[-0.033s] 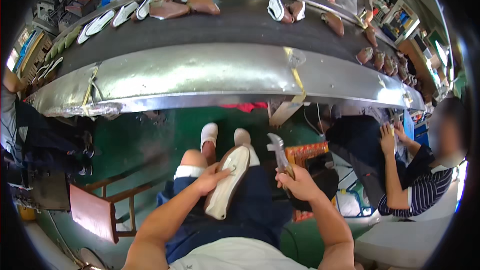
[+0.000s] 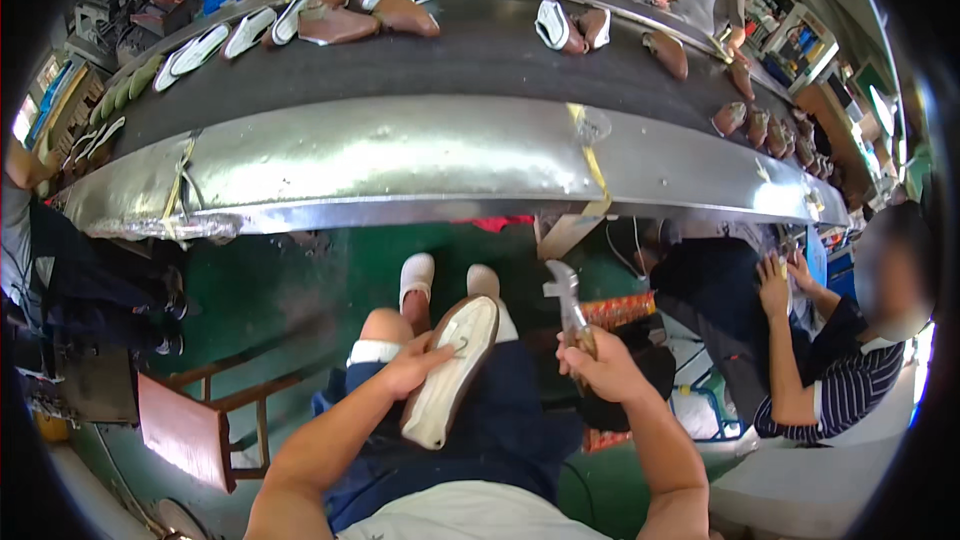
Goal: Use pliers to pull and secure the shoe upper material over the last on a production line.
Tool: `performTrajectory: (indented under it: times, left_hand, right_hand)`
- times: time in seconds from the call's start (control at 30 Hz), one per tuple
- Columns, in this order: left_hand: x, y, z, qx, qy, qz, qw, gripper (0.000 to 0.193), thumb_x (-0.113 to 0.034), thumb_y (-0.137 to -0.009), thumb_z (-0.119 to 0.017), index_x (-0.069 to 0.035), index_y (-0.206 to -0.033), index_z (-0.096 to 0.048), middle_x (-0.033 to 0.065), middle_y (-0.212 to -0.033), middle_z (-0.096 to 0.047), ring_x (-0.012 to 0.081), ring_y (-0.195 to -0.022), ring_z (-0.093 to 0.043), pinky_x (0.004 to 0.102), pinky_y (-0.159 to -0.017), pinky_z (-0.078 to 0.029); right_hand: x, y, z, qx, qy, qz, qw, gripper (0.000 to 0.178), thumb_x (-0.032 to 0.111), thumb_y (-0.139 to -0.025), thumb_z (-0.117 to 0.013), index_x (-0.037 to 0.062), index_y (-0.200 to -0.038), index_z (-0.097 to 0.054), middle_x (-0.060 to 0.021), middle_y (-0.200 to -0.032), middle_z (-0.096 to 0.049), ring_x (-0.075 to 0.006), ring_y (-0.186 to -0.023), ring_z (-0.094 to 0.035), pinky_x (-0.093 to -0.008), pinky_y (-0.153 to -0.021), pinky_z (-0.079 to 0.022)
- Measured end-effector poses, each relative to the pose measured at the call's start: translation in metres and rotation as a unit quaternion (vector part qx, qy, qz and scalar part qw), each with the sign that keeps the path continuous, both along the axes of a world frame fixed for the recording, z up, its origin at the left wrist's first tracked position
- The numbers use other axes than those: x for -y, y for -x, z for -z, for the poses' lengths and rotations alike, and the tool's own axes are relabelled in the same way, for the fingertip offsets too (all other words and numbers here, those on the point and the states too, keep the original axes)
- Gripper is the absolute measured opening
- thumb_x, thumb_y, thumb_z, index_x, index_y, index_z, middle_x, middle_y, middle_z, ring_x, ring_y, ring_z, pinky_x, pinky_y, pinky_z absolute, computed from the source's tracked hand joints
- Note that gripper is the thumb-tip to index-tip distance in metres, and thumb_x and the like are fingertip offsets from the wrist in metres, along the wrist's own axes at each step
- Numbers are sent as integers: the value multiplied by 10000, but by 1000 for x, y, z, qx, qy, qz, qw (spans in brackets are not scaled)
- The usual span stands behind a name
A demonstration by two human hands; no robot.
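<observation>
Across my lap lies a brown shoe (image 2: 456,380), its pale underside turned up and a small dark mark on it. My left hand (image 2: 416,364) is closed around its left edge, with the thumb over the underside. To the right, my right hand (image 2: 606,366) grips the handle of a hammer (image 2: 568,300). The curved metal head points up and away, apart from the shoe. My fingers hide part of the handle.
Ahead runs a dark conveyor belt (image 2: 480,68) with a metal side (image 2: 380,160), bearing several brown shoes (image 2: 340,26). A wooden stool (image 2: 185,430) stands at left. Close by on the right sits a person in a striped sleeve (image 2: 855,392); another person (image 2: 708,0) works beyond the belt.
The hammer in my right hand has shifted slightly up and to the right. The shoe and my left hand have moved slightly to the left.
</observation>
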State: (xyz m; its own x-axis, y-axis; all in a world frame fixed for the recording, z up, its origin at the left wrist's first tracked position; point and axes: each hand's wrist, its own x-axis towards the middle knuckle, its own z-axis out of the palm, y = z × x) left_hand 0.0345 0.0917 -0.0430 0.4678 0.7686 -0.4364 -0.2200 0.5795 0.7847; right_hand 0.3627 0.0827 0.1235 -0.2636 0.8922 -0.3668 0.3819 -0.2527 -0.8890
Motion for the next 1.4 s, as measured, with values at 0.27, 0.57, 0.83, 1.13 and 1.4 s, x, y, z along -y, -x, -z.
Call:
performTrajectory:
  times: [0.27,0.57,0.83,1.13,1.4]
  left_hand:
    - [-165,96,-228,-11,-131,-72,989,648,-217,-902,-752,49,-1433,-494,160,-1208,-692,241,-1022,-706,377,-925,-575]
    - [-394,147,-281,-201,-305,-144,920,493,-252,-979,-668,16,-1373,-541,96,-1143,-711,151,-934,-706,300,-801,-572]
    - [-494,180,-196,-756,-566,67,322,853,-471,-883,-709,-21,-1529,-381,205,-1521,-455,363,-1435,-386,511,-1214,-247]
    - [-457,179,-179,-561,-612,6,558,378,-136,-900,-677,-5,-1254,-653,190,-1332,-638,396,-1262,-563,517,-1120,-391]
    - [-170,44,-106,-104,-456,244,850,377,-19,-891,-553,1,-1266,-589,188,-1199,-652,372,-1206,-589,461,-990,-497]
  right_hand:
    - [-197,5,-83,-76,33,156,984,268,272,-1024,-597,17,-1090,-649,-65,-839,-674,-101,-690,-625,-241,-525,-415]
    - [-488,26,-34,-186,-22,254,949,226,203,-1032,-566,-21,-1037,-592,-117,-905,-659,-213,-766,-678,-309,-563,-514]
    - [-647,-8,-6,-308,6,336,890,183,126,-1038,-486,-14,-1155,-477,-175,-994,-605,-316,-830,-678,-448,-771,-626]
    - [-709,-27,32,-287,-1,344,894,204,184,-1059,-471,-4,-1118,-521,-137,-855,-634,-170,-590,-562,-249,-418,-387]
    - [-641,23,-25,-217,-102,308,921,204,204,-1090,-473,25,-1050,-564,-83,-794,-628,-94,-541,-509,-202,-388,-294]
